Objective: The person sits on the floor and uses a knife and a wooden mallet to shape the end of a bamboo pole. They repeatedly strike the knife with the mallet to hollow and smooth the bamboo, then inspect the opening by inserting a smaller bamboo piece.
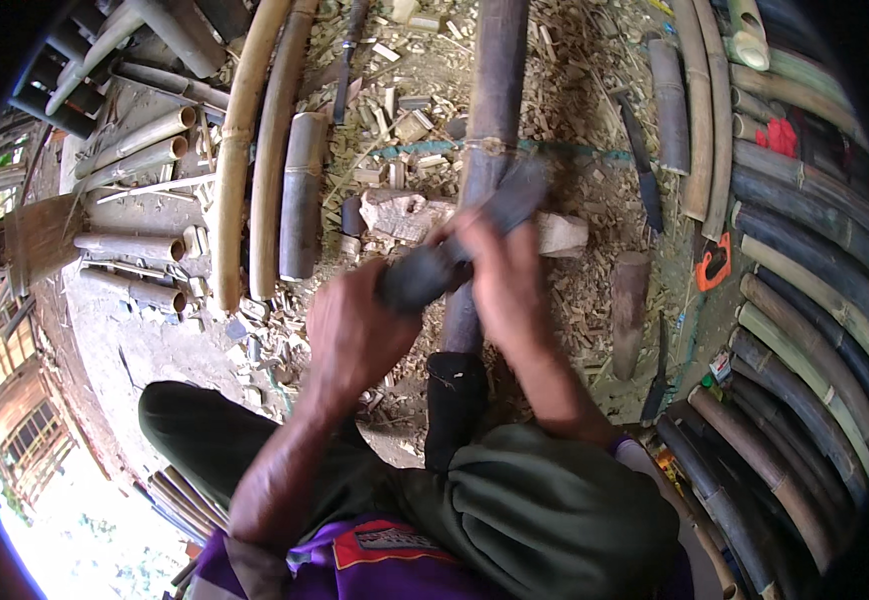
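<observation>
My left hand is closed around the lower end of a dark, elongated piece, smeared by motion; its exact kind I cannot make out. Farther up, my right hand grips the same piece, fingers wrapped over its edge. The piece slants up to the right, above a long dark bamboo pole. That pole runs from the far edge towards me and lies across a pale, rough wooden block. My foot in a black covering is against the pole's near end.
Wood chips cover the ground. Long-bladed knives lie at the far left and right. An orange handle and a wooden stake are on the right. Bamboo lengths flank me on the left and right.
</observation>
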The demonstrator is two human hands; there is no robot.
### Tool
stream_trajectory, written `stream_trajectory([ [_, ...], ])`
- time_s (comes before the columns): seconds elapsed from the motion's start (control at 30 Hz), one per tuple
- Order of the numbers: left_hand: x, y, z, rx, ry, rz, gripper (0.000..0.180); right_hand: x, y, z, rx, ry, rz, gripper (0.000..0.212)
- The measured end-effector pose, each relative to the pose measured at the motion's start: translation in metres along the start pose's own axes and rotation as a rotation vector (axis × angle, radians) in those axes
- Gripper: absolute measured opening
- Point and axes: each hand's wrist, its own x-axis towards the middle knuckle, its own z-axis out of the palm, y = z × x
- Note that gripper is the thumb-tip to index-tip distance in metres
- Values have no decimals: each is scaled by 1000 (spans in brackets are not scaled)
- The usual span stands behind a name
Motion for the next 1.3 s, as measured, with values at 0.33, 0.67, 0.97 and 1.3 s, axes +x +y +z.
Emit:
stream_trajectory([
  [0.33, -9, 70, 34, 141, -282, 290, 28, -45, -8, -94, 355, 179, 211, 25],
  [0.67, -20, -62, 23, -115, -96, -87, 40, -26, 71, 20, 261, -148, 321, 29],
  [0.97, 32, 43, -35, 690, 48, 601, 3, -14, 73, 11, 1479, -420, 378, 24],
  [1.3, 5, -43, -12, 208, -22, 148, 18, -23, 43, 27, 539, -159, 393, 23],
])
